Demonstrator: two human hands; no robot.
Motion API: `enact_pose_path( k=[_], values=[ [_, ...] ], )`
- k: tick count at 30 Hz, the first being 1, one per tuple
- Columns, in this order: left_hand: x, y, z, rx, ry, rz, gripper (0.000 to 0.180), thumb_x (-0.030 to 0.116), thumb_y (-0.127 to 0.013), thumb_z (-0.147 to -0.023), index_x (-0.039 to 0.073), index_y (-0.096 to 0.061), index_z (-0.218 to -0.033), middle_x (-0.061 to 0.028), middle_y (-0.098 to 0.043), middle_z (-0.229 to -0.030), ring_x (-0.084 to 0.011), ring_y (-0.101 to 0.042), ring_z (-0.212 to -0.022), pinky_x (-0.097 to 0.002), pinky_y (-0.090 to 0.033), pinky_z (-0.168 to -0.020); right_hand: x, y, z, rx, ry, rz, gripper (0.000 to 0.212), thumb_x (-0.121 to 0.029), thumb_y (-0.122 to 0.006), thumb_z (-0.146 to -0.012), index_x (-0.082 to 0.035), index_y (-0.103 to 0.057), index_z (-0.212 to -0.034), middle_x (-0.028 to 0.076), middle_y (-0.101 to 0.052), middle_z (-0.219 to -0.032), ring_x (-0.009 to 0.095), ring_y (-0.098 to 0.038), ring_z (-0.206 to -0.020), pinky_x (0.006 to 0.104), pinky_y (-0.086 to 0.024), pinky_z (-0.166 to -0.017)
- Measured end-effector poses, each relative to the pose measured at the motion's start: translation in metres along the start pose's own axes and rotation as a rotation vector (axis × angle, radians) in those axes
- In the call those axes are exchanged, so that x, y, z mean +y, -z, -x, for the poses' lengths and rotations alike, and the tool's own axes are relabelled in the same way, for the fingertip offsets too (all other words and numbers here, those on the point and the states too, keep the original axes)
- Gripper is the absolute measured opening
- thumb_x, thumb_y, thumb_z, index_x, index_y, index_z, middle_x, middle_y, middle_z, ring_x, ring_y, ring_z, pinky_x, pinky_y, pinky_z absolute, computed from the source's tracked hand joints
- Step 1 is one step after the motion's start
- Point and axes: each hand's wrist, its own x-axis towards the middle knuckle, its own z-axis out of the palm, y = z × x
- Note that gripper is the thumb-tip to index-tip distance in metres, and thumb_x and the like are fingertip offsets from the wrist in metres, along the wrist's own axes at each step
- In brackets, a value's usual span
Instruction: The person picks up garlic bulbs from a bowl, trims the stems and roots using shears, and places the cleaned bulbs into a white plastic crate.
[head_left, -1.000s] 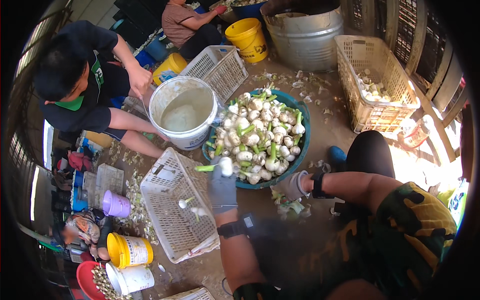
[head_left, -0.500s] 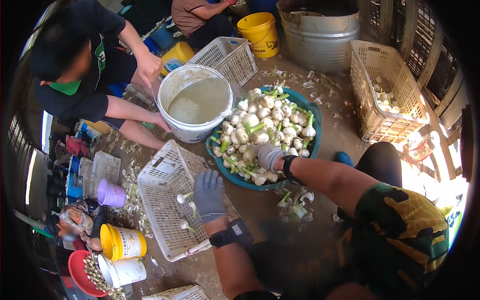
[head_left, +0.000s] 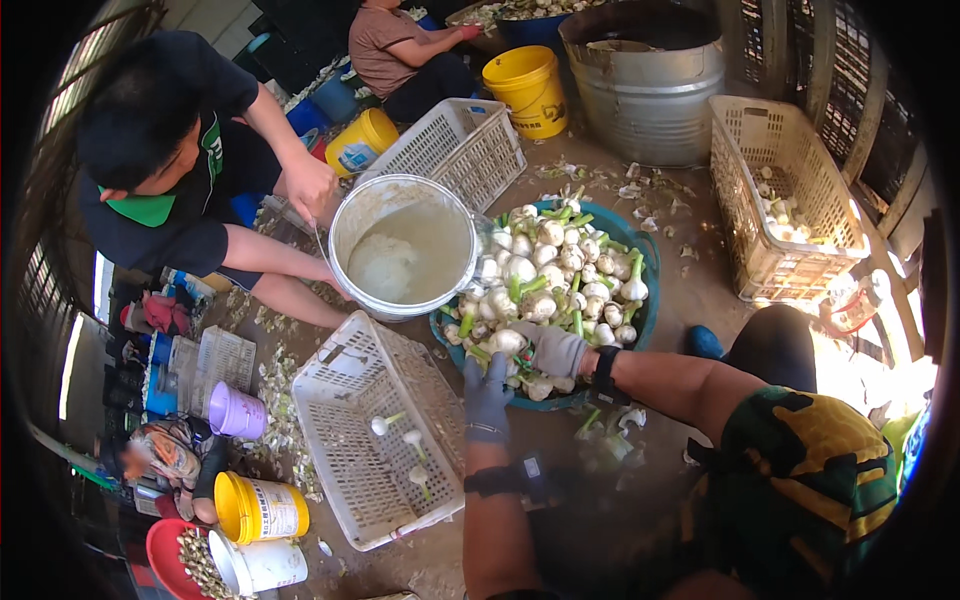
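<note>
The teal tub (head_left: 652,290) sits centrally, the white plastic crate (head_left: 345,450) to its near left. The left hand (head_left: 487,405) reaches the tub's near rim, fingers parted; the right hand (head_left: 556,352) curls among heaped garlic bulbs (head_left: 537,305), grip unclear. Lifting bulbs singly should limit bruising.

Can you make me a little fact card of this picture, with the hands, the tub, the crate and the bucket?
Teal tub: heaped with garlic, green stems showing
Left hand: gray glove, at the tub's near edge
Right hand: gray glove, at the garlic
White crate: three stemmed bulbs inside
White bucket: cloudy liquid inside, co-worker's hand by its rim
</note>
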Motion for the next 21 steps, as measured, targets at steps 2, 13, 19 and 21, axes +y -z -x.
enact_pose_path(
  k=[2,13,19,21],
  values=[
    [-0.033,0.012,-0.024,0.026,-0.117,-0.066,0.058,0.025,-0.065,-0.078,0.007,-0.036,-0.125,-0.0075,-0.049,-0.107,-0.0193,-0.051,-0.092,-0.0342,-0.048,-0.075,-0.045,0.001,0.014,-0.039,0.056,-0.006,0.046,-0.013,-0.057,-0.075,-0.007,-0.049,-0.119,0.022,-0.062,-0.092,0.036,-0.060,-0.086,0.0398,-0.048,-0.074],
    [-0.025,-0.023,0.020,-0.122,-0.607,-0.380,0.068,0.017,-0.074,-0.066,0.002,-0.038,-0.121,-0.0126,-0.045,-0.110,-0.0214,-0.049,-0.095,-0.0328,-0.044,-0.084,-0.037,0.048,0.033,-0.049,0.173,0.277,0.015,-0.014,-0.062,-0.072,-0.005,-0.061,-0.085,0.010,-0.059,-0.072,0.025,-0.061,-0.063,0.0337,-0.049,-0.055],
    [-0.019,-0.029,0.036,-0.127,-0.699,-0.449,0.069,0.018,-0.076,-0.062,0.001,-0.041,-0.120,-0.0148,-0.041,-0.115,-0.0241,-0.044,-0.104,-0.0350,-0.038,-0.092,-0.065,0.082,0.035,-0.301,0.351,0.747,0.017,-0.013,-0.062,-0.068,-0.003,-0.062,-0.082,0.010,-0.063,-0.074,0.027,-0.062,-0.063,0.0350,-0.049,-0.060],
    [-0.017,-0.030,0.037,-0.132,-0.738,-0.470,0.070,0.018,-0.076,-0.062,0.001,-0.040,-0.120,-0.0141,-0.042,-0.114,-0.0240,-0.045,-0.104,-0.0346,-0.039,-0.091,-0.055,0.085,0.035,-0.381,0.329,0.661,0.017,-0.014,-0.062,-0.068,-0.003,-0.062,-0.081,0.010,-0.063,-0.073,0.027,-0.062,-0.064,0.0354,-0.050,-0.061]
  ],
)
